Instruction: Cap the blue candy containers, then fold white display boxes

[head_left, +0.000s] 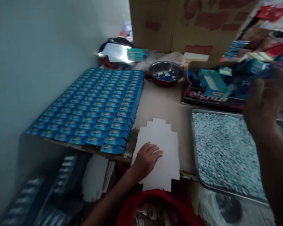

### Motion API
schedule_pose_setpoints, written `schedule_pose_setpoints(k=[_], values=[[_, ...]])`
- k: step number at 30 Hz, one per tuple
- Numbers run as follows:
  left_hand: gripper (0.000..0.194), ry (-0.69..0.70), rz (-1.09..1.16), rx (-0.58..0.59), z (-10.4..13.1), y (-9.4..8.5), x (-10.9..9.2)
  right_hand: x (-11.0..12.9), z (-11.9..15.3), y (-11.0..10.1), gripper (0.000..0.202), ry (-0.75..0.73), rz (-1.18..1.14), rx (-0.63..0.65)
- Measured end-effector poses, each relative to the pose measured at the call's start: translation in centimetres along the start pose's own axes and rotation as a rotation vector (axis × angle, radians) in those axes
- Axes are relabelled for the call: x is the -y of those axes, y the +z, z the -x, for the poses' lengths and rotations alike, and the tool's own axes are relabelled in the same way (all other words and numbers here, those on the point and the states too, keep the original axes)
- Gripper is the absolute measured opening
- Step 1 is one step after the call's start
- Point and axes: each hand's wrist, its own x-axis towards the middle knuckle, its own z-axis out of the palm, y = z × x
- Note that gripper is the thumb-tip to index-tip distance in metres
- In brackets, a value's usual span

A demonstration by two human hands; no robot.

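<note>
My left hand lies on a flat white die-cut carton blank, its fingers stretched out and a little bent. The blank rests on the table and juts over its front edge. At the right, my right hand is raised over the end of a dark open cardboard box. Motion smears its fingers, and whether they grip any of the blue packs beside them is unclear. In that box lie blue packs and a turquoise carton.
Rows of small blue boxes fill the table's left. A metal tray of pale green pellets stands at the right. Behind is a metal bowl with blue and white pieces. A red container sits below the front edge.
</note>
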Motion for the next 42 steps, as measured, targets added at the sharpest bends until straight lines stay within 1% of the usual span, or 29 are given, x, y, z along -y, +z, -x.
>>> schedule_pose_setpoints(k=[1, 2, 4, 5, 6, 7, 8, 10, 11, 13, 15, 17, 19, 21, 23, 24, 25, 26, 27, 29, 31, 33, 34, 36, 37, 38, 39, 40, 42], values=[[0.012, -0.008, -0.004, 0.008, 0.9, -0.2, -0.5, 1.4, 1.4, 0.9, 0.057, 0.01, 0.035, -0.054], [0.012, -0.018, -0.016, 0.008, 1.7, -0.5, -0.8, 2.7, 3.2, 1.9, 0.052, -0.036, 0.033, 0.022], [0.014, -0.038, -0.058, 0.013, 3.0, -1.2, -1.3, 4.8, 7.1, 4.5, 0.042, -0.213, 0.065, 0.427], [0.016, -0.04, -0.08, 0.017, 3.5, -1.6, -1.4, 5.4, 9.0, 5.7, 0.037, -0.262, 0.067, 0.575], [0.018, -0.035, -0.097, 0.02, 3.9, -2.1, -1.4, 5.6, 10.8, 6.7, 0.035, -0.261, 0.068, 0.647], [0.02, -0.028, -0.109, 0.024, 4.4, -2.6, -1.4, 5.6, 12.4, 7.4, 0.034, -0.242, 0.061, 0.669], [0.022, -0.02, -0.116, 0.027, 5.0, -3.1, -1.3, 5.4, 13.8, 7.7, 0.036, -0.214, 0.052, 0.655], [0.025, -0.031, -0.13, 0.017, 6.5, -4.2, -1.1, 4.8, 15.9, 7.7, 0.046, -0.202, 0.05, 0.612], [0.025, -0.066, -0.142, 0.002, 7.4, -4.8, -1.1, 4.6, 16.6, 7.6, 0.052, -0.238, 0.054, 0.618], [0.02, -0.188, -0.162, -0.043, 8.8, -5.5, -1.3, 4.5, 17.3, 7.3, 0.065, -0.332, 0.063, 0.684], [0.016, -0.304, -0.16, -0.065, 9.1, -5.6, -1.5, 4.9, 17.2, 7.6, 0.076, -0.369, 0.075, 0.778], [0.02, -0.325, -0.143, -0.02, 7.5, -5.0, -1.1, 5.3, 16.3, 8.6, 0.09, -0.288, 0.124, 0.845], [0.034, -0.31, -0.144, 0.056, 4.2, -3.6, 0.2, 5.3, 14.9, 10.1, 0.101, -0.135, 0.195, 0.911], [0.057, -0.377, -0.158, 0.136, 0.1, -1.7, 2.5, 4.9, 13.5, 11.6, 0.101, -0.04, 0.19, 1.009], [0.071, -0.51, -0.17, 0.192, -3.7, 0.2, 5.3, 4.7, 12.6, 12.6, 0.102, 0.004, 0.156, 1.075], [0.082, -0.578, -0.172, 0.219, -5.2, 1.1, 6.8, 4.7, 12.3, 12.9, 0.105, 0.017, 0.134, 1.093], [0.091, -0.623, -0.165, 0.255, -6.3, 1.8, 8.1, 4.8, 12.1, 13.1, 0.108, 0.029, 0.11, 1.108], [0.093, -0.646, -0.149, 0.294, -7.1, 2.3, 9.3, 4.9, 12.0, 13.2, 0.109, 0.038, 0.082, 1.124], [0.09, -0.648, -0.129, 0.333, -7.5, 2.7, 10.3, 5.1, 11.9, 13.2, 0.109, 0.047, 0.053, 1.134], [0.071, -0.618, -0.095, 0.379, -7.4, 3.1, 11.5, 5.5, 11.9, 13.0, 0.105, 0.053, 0.011, 1.134], [0.06, -0.581, -0.089, 0.36, -6.9, 3.2, 11.7, 5.9, 12.0, 12.5, 0.097, 0.059, -0.002, 1.121], [0.059, -0.555, -0.094, 0.28, -6.5, 3.0, 11.6, 6.3, 12.2, 12.0, 0.082, 0.039, -0.017, 1.105], [0.056, -0.549, -0.088, 0.233, -6.4, 2.9, 11.4, 6.5, 12.4, 11.8, 0.076, 0.015, -0.029, 1.089], [0.033, -0.547, -0.049, 0.16, -6.7, 2.5, 10.9, 6.5, 12.5, 11.4, 0.074, -0.03, -0.059, 1.01], [0.019, -0.55, -0.018, 0.127, -6.9, 2.3, 10.7, 6.3, 12.6, 11.1, 0.079, -0.026, -0.074, 0.947], [0.009, -0.552, 0.018, 0.092, -7.3, 1.9, 10.4, 6.0, 12.7, 10.9, 0.085, 0.008, -0.097, 0.878], [0.008, -0.548, 0.057, 0.048, -7.6, 1.5, 10.0, 5.6, 12.8, 10.5, 0.091, 0.077, -0.135, 0.813], [0.01, -0.54, 0.091, -0.008, -8.0, 1.1, 9.6, 5.1, 13.0, 10.1, 0.094, 0.171, -0.203, 0.763], [0.014, -0.518, 0.142, -0.148, -8.6, 0.2, 8.9, 4.4, 13.6, 9.0, 0.088, 0.403, -0.444, 0.707]])
